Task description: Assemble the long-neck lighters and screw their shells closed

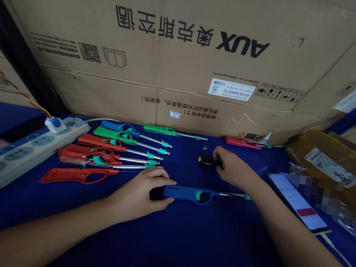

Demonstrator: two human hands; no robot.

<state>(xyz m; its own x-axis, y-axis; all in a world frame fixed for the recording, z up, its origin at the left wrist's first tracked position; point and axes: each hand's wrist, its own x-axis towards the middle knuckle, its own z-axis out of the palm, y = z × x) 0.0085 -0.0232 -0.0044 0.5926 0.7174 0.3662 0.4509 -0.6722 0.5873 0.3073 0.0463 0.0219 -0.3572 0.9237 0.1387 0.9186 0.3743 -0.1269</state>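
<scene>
My left hand (140, 193) is closed on the black butt end of a blue long-nosed lighter (195, 194) that lies flat on the blue cloth, its metal nozzle pointing right. My right hand (233, 168) reaches across above it, fingers curled on a small black screwdriver with a yellow band (205, 160). To the left lie several lighters in a row: red ones (78, 175), a green one (119, 135) and a blue one (120, 127). A separate green lighter (168, 131) and a red one (241, 142) lie by the cardboard.
A white power strip (6, 159) runs along the left. A large AUX cardboard box (178, 51) walls the back. A phone (299, 201) with a lit screen lies at right, beside a brown wrapped package (339, 169).
</scene>
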